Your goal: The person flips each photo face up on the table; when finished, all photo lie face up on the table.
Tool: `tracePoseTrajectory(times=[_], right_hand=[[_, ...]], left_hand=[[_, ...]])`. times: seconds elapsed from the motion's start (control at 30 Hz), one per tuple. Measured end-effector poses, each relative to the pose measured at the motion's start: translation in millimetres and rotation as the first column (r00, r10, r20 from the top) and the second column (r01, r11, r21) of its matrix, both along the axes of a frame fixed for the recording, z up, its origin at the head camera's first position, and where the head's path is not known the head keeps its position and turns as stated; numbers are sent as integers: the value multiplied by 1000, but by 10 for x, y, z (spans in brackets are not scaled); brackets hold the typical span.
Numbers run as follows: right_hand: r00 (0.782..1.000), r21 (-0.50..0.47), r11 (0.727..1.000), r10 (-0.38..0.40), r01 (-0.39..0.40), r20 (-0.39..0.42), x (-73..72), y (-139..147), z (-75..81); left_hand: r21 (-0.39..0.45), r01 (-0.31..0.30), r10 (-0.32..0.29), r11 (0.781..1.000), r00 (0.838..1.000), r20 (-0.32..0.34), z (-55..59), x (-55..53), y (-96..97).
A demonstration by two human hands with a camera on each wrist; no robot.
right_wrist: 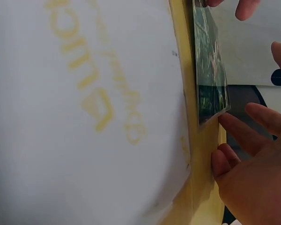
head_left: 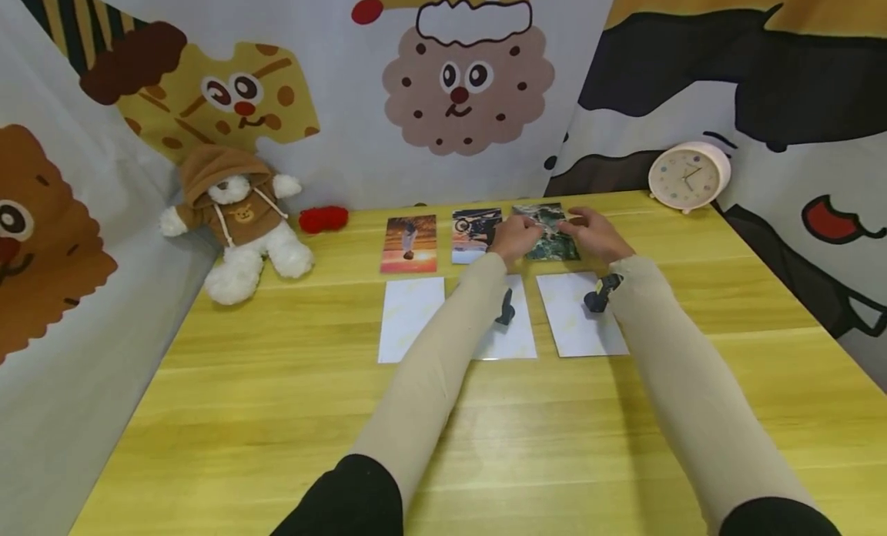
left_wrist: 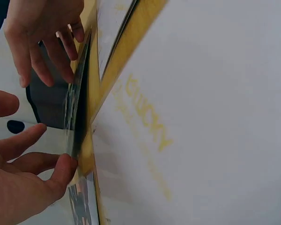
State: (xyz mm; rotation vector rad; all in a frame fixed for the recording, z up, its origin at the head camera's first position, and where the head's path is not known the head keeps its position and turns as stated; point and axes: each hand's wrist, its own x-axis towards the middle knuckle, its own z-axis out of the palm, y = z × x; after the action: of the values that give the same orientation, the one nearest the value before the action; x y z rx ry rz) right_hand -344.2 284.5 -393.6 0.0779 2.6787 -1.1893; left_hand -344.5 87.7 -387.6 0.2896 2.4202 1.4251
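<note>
A photo card with a green, rocky scene (head_left: 553,246) is at the right end of the back row, its near edge over a dark shadow in both wrist views. My left hand (head_left: 515,238) pinches its left side; the left wrist view shows the thumb (left_wrist: 65,171) at the card's corner. At the right edge is my right hand (head_left: 601,236), fingers extended, one fingertip (right_wrist: 225,121) right at the card's corner. To the left lie a motorcycle photo (head_left: 467,226), partly behind my left hand, and a sunset photo with an upside-down figure (head_left: 409,243).
In front of the photos lie three white sheets: left (head_left: 410,320), middle (head_left: 520,340) and right (head_left: 575,320), the latter two partly under my forearms. A teddy bear in a brown hoodie (head_left: 246,212) sits back left beside a red object (head_left: 323,219). A pink clock (head_left: 689,176) stands back right.
</note>
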Motion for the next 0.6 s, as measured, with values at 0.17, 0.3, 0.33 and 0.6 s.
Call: tracePoseTrajectory(times=[0.17,0.3,0.33,0.6], right_hand=[[1000,0,1000,21,-21,-1,-3,-1,-8],[1000,6,1000,17,-17,-8,-11,9,-29],[1000,7,1000,17,-17,-10,-13,10,-36],[1000,-6,1000,5,-5,-6,-8,-3,-63]], left_hand=[[5,0,0,1000,1000,11,8,4,2],[18,-13,13,1000,1000,12,18,2,16],[19,-13,13,1000,1000,14,19,2,17],[61,-9,8,998,1000,24,-5,-8,-7]])
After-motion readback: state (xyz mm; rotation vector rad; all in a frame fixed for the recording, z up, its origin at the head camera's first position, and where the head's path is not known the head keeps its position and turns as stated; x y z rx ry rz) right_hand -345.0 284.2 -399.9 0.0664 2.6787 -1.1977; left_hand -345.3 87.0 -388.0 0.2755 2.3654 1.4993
